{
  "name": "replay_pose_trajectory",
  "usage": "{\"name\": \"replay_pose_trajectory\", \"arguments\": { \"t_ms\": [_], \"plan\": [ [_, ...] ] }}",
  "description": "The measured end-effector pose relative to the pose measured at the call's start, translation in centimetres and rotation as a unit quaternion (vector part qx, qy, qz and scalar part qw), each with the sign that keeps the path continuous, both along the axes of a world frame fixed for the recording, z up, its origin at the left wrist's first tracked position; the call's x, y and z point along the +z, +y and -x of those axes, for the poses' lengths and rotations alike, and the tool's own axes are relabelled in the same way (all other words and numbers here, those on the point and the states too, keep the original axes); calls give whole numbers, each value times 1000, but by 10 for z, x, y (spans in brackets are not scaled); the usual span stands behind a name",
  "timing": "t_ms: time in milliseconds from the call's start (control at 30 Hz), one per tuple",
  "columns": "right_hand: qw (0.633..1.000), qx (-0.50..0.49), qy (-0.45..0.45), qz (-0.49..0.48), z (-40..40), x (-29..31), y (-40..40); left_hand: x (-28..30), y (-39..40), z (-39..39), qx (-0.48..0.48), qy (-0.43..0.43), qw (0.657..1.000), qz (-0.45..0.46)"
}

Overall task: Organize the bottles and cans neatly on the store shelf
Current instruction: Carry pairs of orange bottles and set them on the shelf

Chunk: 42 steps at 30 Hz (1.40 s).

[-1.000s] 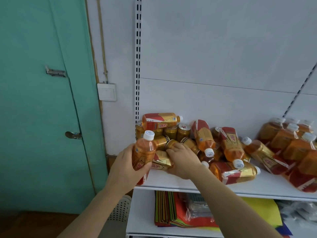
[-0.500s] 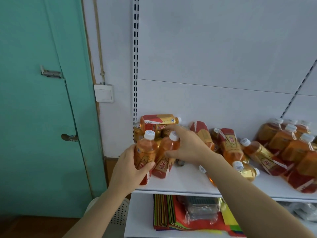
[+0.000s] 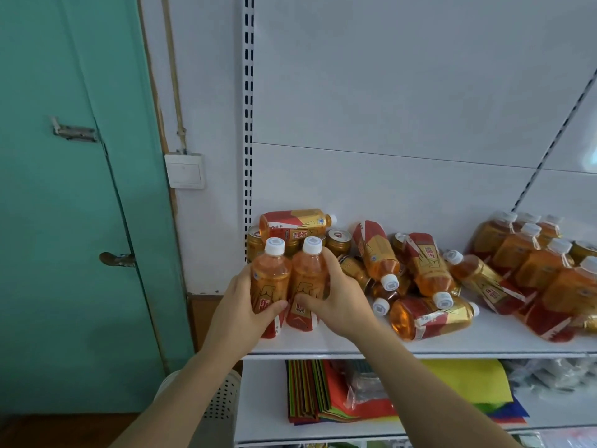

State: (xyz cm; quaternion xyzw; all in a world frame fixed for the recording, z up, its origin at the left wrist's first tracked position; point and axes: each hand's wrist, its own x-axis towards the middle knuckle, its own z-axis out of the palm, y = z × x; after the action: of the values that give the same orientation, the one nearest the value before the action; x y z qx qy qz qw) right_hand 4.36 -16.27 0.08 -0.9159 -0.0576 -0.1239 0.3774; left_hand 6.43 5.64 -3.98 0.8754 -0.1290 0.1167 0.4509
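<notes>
At the front left corner of the shelf (image 3: 323, 345), two tea bottles stand upright, touching side by side. The left hand (image 3: 239, 305) wraps the left bottle (image 3: 269, 279) around its labelled waist, thumb across the front; the right hand (image 3: 336, 299) curls round the right bottle (image 3: 308, 273) the same way, fingers behind and thumb low on the label. Both grips are closed on their bottles.

These look like full plastic bottles: moderately heavy, fairly stiff but slightly squeezable, with a smooth wrap that could slide under a loose hold. The mid-body is probably the best place to grip, since the white caps are narrow.

Behind them stand gold cans (image 3: 337, 240) with a bottle lying across the tops (image 3: 295, 223). To the right a jumble of fallen bottles (image 3: 423, 279) lies toward the shelf's middle; how they interlock is hard to tell.
</notes>
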Motion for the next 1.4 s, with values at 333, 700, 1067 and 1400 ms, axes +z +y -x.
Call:
{"name": "replay_pose_trajectory", "arguments": {
  "t_ms": [333,700,1067,1400],
  "plan": [
    [991,-77,-72,82,73,26,-45,33,-44,34,-25,-77,996,26],
    [965,-190,-119,137,206,47,-191,56,-212,119,-141,-126,981,40],
    [936,-301,-90,156,338,47,-377,57,-423,209,-265,-83,958,67],
    [908,-384,-77,149,354,34,-523,55,-592,203,-334,-72,938,63]
  ]
}}
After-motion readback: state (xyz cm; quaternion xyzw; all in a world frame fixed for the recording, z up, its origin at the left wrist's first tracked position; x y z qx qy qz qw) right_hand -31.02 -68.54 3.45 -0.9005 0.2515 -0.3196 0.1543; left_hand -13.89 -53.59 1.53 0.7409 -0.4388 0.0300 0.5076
